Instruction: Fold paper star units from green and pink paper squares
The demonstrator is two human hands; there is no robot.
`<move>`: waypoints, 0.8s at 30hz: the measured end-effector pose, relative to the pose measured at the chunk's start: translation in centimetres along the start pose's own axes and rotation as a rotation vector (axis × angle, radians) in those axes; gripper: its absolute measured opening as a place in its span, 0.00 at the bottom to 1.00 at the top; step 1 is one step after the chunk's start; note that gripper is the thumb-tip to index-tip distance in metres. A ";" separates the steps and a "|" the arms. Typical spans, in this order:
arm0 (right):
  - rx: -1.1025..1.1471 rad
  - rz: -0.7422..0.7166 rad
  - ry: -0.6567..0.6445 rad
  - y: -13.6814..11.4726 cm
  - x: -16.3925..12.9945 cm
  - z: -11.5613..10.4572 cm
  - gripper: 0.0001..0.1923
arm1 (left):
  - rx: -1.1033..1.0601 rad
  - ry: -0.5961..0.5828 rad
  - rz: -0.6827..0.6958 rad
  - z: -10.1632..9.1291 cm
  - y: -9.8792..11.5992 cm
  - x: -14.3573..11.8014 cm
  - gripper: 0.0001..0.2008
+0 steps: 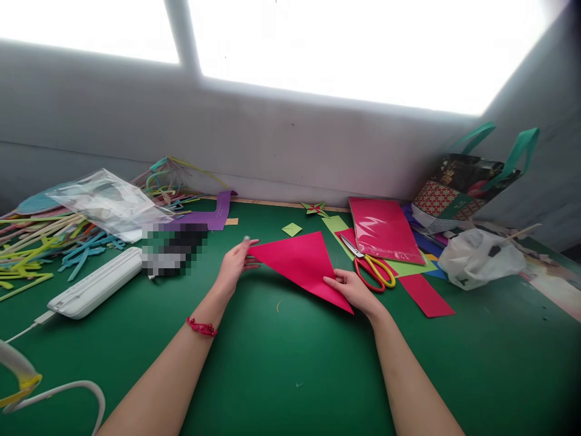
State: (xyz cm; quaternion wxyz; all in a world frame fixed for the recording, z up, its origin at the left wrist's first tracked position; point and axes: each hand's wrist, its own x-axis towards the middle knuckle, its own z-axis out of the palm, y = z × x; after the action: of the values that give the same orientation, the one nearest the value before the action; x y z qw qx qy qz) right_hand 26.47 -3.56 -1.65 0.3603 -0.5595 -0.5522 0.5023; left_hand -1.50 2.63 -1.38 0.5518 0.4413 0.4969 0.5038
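Note:
A red paper triangle (299, 260) is held above the green table between my two hands. My left hand (236, 260) pinches its left corner between thumb and fingers. My right hand (351, 287) grips the right side near the lower corner, thumb on top and the other fingers underneath, mostly hidden. Just right of my right hand lie scissors (374, 269) with red and yellow handles. Beyond the triangle lie a small light-green folded paper (292, 229) and a green and red paper star (315, 208).
At right lie a red paper pack (385, 230), a red strip (426, 295), a white plastic bag (481, 257) and a patterned bag (467, 188). At left are a white case with a cable (97, 281), colourful paper strips (86, 254), a clear bag (111, 203) and purple paper (218, 212).

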 end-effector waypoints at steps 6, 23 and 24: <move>0.072 -0.042 -0.073 -0.1 0.0 -0.2 0.16 | 0.085 -0.048 0.090 -0.9 0.4 0.1 0.18; -0.517 -0.434 0.402 0.0 0.0 0.0 0.15 | -0.303 -0.232 -0.159 0.9 0.5 -1.1 0.21; -0.489 -0.414 0.379 0.0 -0.1 0.1 0.16 | -0.282 -0.248 -0.163 0.8 0.4 -1.0 0.22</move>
State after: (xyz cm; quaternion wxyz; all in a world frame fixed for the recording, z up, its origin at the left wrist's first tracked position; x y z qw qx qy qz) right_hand 26.39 -3.63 -1.66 0.4056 -0.5885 -0.6810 0.1594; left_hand -0.78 1.72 -0.78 0.7041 0.3764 0.3838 0.4640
